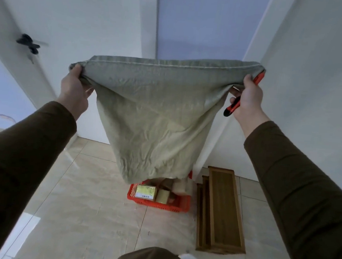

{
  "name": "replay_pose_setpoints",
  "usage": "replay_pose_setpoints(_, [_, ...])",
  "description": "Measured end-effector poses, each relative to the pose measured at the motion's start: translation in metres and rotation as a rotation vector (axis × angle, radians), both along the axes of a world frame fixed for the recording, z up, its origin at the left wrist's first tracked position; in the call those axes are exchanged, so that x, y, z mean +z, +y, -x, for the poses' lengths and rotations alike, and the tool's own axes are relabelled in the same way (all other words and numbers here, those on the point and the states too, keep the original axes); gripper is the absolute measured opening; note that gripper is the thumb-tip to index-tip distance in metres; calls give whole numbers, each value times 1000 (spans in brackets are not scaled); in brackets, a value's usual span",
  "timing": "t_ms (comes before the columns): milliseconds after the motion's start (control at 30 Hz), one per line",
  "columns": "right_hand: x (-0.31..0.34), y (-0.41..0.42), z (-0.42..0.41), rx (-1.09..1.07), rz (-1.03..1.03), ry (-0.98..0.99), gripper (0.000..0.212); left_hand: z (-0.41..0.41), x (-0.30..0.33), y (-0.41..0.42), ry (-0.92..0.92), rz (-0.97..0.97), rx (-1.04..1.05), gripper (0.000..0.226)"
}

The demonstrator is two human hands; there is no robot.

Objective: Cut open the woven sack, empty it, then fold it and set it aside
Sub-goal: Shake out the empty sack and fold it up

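Observation:
A grey-green woven sack (157, 116) hangs limp in the air in front of me, stitched seam uppermost and its lower end just above a red basket (181, 207). My left hand (75, 90) grips the sack's upper left corner. My right hand (249, 98) grips the upper right corner and also holds a red and black utility knife (231, 107). Several small parcels (145, 191) lie in the basket, partly hidden behind the sack's lower end.
A stack of wooden boxes (223, 212) lies on the tiled floor right of the basket. A white door with a dark handle (29, 43) stands at the left. White walls and a door frame close in behind the sack.

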State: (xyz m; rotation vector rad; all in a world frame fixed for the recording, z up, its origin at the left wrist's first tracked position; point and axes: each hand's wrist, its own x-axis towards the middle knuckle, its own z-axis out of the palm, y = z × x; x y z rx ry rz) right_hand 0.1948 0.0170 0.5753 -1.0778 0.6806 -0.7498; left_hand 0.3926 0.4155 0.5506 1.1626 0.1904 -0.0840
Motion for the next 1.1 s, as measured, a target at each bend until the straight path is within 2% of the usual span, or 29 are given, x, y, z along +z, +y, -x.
replay_pose_setpoints(167, [3, 2, 21, 108, -132, -69, 29, 39, 16, -13, 21, 336, -230, 54])
replay_pose_setpoints(233, [5, 6, 29, 186, -193, -129, 29, 62, 27, -26, 26, 407, -256, 54])
replay_pose_setpoints(333, [7, 13, 44, 322, -301, -208, 33, 104, 44, -53, 71, 478, -281, 47])
replay_pose_setpoints(433, [9, 28, 60, 440, -376, -257, 43, 146, 52, -83, 103, 500, -321, 68])
replay_pose_setpoints(533, [10, 49, 72, 555, -372, -236, 47, 186, 53, -114, 122, 485, -388, 73])
replay_pose_setpoints(600, [11, 65, 79, 632, -325, -177, 50, 209, 51, -131, 120, 454, -448, 71])
replay_pose_setpoints(700, [16, 89, 89, 675, -197, -109, 44, 235, 52, -147, 63, 330, -529, 69])
replay_pose_setpoints(800, [17, 106, 94, 664, 40, -215, 45, 249, 56, -148, -106, 176, -621, 71])
replay_pose_setpoints(933, [14, 119, 107, 626, 318, -111, 59, 260, 62, -137, -321, -69, -817, 82])
replay_pose_setpoints(1000, [10, 123, 109, 623, 360, -97, 48, 263, 65, -128, -388, -167, -827, 73])
replay_pose_setpoints(1100, [11, 135, 115, 592, 265, -28, 33, 262, 59, -109, -523, -273, -770, 40])
